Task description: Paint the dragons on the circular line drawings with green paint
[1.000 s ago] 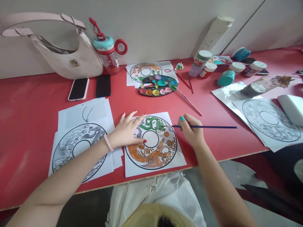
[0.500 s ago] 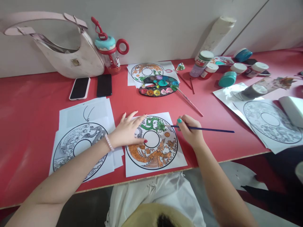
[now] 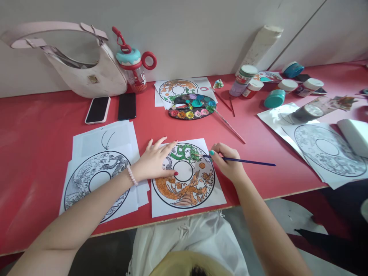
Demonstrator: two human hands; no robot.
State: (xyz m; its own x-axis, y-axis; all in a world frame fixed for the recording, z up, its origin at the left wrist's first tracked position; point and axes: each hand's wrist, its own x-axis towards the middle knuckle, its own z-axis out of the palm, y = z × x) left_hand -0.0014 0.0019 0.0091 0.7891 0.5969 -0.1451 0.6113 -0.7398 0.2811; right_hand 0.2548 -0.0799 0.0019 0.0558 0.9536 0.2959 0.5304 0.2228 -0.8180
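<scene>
Left hand [image 3: 156, 159]: spread out flat, fingers apart, on the far left part of the round picture [image 3: 184, 172]; round pink beads [image 3: 132, 175] circle the wrist.
Right hand [image 3: 227, 163]: pinching a long, thin, dark blue brush [image 3: 253, 162]; its tip is at the green dragon's head, but I can't tell if it touches.
Round picture: flat white paper near the desk's edge, in the middle; thick black ring, small white circle inside, orange bird on the near side, green dragon on the far side.
Desk [image 3: 155, 126]: smooth, red, a bit shiny.
Paper pile [image 3: 115, 199]: thin overlapping sheets on the left, under the left arm; black curly lines.
Palette [image 3: 193, 114]: black oval, far middle, with blobs of bright paint; a pale brush [image 3: 230, 125] leans on its right end.
Cup [image 3: 136, 74]: far left, see-through, with a bumpy blue lid and red ring handle.
Bag [image 3: 92, 78]: white, smooth, curved like a moon, beside the cup.
</scene>
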